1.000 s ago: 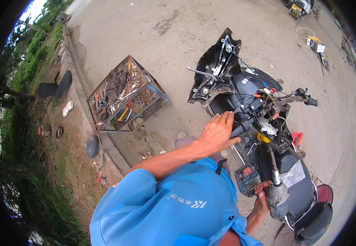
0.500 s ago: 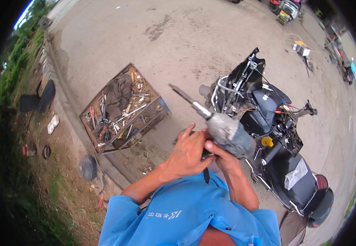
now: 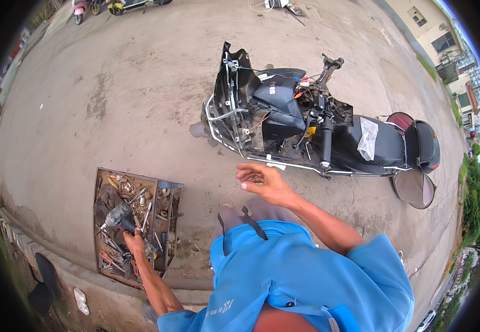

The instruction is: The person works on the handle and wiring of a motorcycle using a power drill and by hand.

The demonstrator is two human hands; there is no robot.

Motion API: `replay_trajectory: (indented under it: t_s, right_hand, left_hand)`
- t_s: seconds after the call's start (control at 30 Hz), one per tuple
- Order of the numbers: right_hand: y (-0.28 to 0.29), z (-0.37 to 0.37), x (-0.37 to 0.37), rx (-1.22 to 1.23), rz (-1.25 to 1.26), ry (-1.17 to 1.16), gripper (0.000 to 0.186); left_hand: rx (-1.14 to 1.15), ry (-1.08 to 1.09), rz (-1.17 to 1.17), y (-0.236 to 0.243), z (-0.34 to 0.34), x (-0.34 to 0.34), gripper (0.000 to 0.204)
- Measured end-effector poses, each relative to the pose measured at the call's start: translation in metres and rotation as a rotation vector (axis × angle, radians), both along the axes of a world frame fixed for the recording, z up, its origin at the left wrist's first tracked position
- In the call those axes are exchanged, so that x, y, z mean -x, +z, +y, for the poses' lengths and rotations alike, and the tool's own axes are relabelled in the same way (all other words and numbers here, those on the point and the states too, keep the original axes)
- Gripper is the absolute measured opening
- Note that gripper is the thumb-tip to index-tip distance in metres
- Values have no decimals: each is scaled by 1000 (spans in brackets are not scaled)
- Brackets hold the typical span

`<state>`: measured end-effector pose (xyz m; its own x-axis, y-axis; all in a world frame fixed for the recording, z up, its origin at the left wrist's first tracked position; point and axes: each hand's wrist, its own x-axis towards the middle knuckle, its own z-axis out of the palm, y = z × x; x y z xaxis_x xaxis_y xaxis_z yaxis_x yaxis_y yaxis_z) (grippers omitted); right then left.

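Since ½ sec ago the driver [image 3: 119,212] has gone from in front of my chest, w/ both hands at it, over to the cart [image 3: 171,185] on my L; my R hand has come off it, and my view's swung so the scooter [image 3: 277,119] sits more ahead of me.

My L hand [image 3: 134,241] has it alone, fingers closed round the dark grip end, prob. b/c that's the handiest place for one hand to take the wt. Exact finger wrap is hard to make out at this size. My R hand [image 3: 270,186] is empty, fingers loosely spread and a bit curled, in mid-air b/w me and the scooter; prob. just hanging clear, b/c one hand seems enough for the driver.

Cart's prob. parked close by my L side so tools are w/in arm's reach: rag [image 3: 109,195] at the far L, long silver bar [image 3: 147,216] nr the middle, red-handled pliers [image 3: 106,257] toward the near end, all jumbled together.

Re position: driver's body lies just past my L fingers, away from me, nose angled L over the tools. Can't tell if it's touching what's under it. It's well apart from my R fingers. Scooter's beyond both hands, touched by neither, w/ a clear bag [image 3: 368,138] on its seat [image 3: 340,139].
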<state>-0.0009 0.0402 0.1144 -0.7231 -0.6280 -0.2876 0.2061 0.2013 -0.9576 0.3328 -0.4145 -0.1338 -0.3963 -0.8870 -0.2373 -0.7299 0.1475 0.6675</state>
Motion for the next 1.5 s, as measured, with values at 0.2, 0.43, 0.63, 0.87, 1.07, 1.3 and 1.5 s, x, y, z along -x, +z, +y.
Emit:
replay_trajectory:
  t_s: [0.2,0.43,0.63,0.87,1.07,1.3,1.5]
  right_hand:
    - [26,87,8,-58,93,-508,33]
    - [17,95,-10,17,107,-720,28]
    - [16,114,-18,100,230,-927,23]
    - [-21,248,35,119,365,-1268,19]
    - [-89,409,140,-265,382,-1422,17]
    - [-183,533,249,-976,284,-1372,21]
    - [-249,577,280,-1193,225,-1191,32]
  left_hand:
    - [22,10,-463,-11,-38,-23,49]
    - [408,-53,-507,38,10,22,39]
    - [374,-286,-27,36,61,63,33]
    - [133,-463,138,68,141,145,30]
    - [64,-537,151,121,213,201,26]
    - [-20,-516,16,166,278,239,23]
    - [9,-566,-10,208,350,267,18]
